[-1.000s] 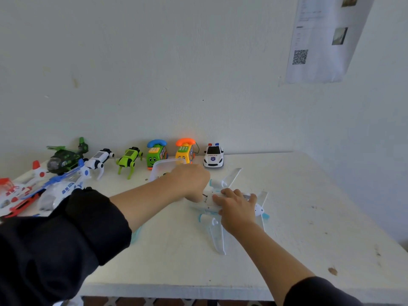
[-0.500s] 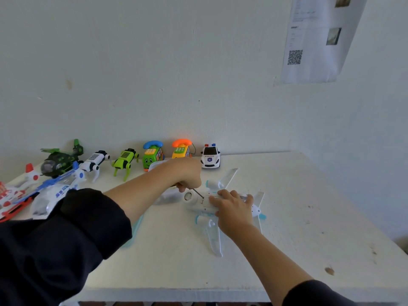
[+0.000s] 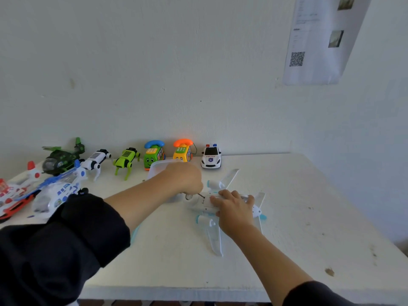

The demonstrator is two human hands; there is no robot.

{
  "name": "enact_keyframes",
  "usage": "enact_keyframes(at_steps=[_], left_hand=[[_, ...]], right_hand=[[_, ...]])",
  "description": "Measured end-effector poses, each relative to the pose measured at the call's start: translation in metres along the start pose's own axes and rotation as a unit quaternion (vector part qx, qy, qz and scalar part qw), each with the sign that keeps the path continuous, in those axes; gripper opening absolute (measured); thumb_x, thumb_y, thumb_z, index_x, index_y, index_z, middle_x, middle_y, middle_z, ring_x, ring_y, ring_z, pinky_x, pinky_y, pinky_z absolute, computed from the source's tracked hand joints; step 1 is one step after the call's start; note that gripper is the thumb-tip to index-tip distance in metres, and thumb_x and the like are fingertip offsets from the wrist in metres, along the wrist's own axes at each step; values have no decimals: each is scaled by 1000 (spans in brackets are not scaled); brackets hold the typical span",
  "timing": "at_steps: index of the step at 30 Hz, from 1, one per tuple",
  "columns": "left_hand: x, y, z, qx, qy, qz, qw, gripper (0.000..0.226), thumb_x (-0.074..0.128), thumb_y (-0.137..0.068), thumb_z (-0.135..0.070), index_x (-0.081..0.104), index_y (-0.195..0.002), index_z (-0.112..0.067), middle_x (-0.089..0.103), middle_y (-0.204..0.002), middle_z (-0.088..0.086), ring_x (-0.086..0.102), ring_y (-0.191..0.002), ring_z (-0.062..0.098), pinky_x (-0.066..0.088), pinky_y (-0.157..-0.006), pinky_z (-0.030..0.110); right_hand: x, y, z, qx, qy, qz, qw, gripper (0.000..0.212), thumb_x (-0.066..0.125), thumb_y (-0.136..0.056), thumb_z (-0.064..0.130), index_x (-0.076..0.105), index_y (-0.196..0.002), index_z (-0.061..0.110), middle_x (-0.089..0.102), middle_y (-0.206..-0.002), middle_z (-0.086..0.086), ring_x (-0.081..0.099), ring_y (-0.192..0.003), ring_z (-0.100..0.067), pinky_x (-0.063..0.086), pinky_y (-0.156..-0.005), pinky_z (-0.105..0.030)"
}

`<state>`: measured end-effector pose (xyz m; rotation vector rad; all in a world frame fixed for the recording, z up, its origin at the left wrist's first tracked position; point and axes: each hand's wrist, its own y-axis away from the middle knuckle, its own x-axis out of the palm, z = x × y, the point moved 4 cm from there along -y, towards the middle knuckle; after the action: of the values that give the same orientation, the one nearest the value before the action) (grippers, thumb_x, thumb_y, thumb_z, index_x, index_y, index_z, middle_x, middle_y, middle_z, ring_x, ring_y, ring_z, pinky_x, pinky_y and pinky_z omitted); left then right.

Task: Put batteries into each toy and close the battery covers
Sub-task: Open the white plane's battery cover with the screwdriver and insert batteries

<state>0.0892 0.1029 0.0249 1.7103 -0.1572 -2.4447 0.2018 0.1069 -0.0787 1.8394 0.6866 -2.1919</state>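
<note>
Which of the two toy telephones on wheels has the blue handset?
The green toy telephone, the left one of the pair. Its neighbour, the yellow toy telephone nearer the white police car, carries an orange handset.

The table point(image 3: 287, 217) has a matt white painted top, scuffed and speckled with dark marks toward its right edge. The toy plane point(image 3: 212, 237) near the middle is translucent, smooth plastic with pale blue trim. A thin metal screwdriver shaft point(image 3: 200, 194) shines dully against it. The police car point(image 3: 210, 157) at the far edge is glossy white plastic. A clear plastic container point(image 3: 157, 167) looks frosted. The sleeve point(image 3: 66, 239) is dark matt cloth. The sheet point(image 3: 318, 40) on the rough wall is paper.
</note>
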Motion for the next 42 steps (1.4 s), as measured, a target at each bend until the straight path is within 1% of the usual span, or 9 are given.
enact_keyframes(at_steps=[5,10,13,17,21,28,32,38,42], left_hand=[[5,2,-7,71,-95,-14,993,24,47,-85,-7,43,-63,-14,39,-64,1,40,-58,15,26,-44,26],[5,7,3,131,-176,-88,972,20,47,-78,8,54,-81,-10,48,-74,4,57,-88,29,33,-44,27],[11,13,-2,158,-211,-101,959,14,49,-86,-3,58,-89,-13,56,-84,5,56,-89,28,29,-43,26],[5,15,-7,97,-115,-97,984,20,53,-83,-28,48,-70,-15,52,-73,0,53,-75,22,37,-47,26],[-2,7,-6,76,-46,-14,996,28,55,-83,-8,39,-60,-10,38,-61,3,34,-53,14,25,-43,24],[6,-6,11,91,2,40,995,16,48,-88,-9,63,-93,-8,67,-92,11,51,-51,16,34,-45,22],[0,-9,7,54,31,24,998,26,42,-87,-10,52,-63,-8,59,-59,6,45,-50,16,32,-49,22],[-8,6,-13,150,-197,-113,962,21,56,-78,-2,43,-66,-13,52,-72,4,41,-55,18,23,-46,24],[-3,16,-8,161,-228,-132,951,23,52,-83,1,54,-103,-9,61,-97,9,46,-72,24,19,-44,27]], right_hand=[[-1,-1,0,1,4,1,1000,46,54,-91,20,45,-133,36,36,-143,5,34,-127,-21,17,-104,-53],[-3,-1,0,2,8,8,1000,45,55,-91,22,45,-133,36,37,-142,5,34,-127,-21,18,-105,-53],[-4,0,2,3,9,10,1000,45,55,-91,22,45,-133,36,37,-141,5,34,-126,-21,18,-105,-53],[-5,1,2,8,5,6,1000,45,55,-90,20,47,-131,36,38,-141,5,35,-125,-21,18,-104,-51],[-6,1,2,6,4,10,1000,45,54,-91,21,45,-133,37,36,-143,5,34,-127,-21,17,-105,-52],[-4,0,2,8,7,3,1000,45,55,-91,21,46,-132,37,37,-142,5,34,-126,-21,18,-104,-52],[-3,0,2,9,6,-1,1000,45,55,-91,20,47,-132,37,38,-142,5,35,-126,-21,18,-104,-52],[0,-2,1,15,-1,-7,1000,44,55,-91,20,48,-131,38,38,-141,7,35,-125,-20,18,-103,-51],[0,-3,0,17,0,-4,1000,44,55,-91,21,48,-131,38,39,-140,6,35,-125,-20,18,-104,-51]])
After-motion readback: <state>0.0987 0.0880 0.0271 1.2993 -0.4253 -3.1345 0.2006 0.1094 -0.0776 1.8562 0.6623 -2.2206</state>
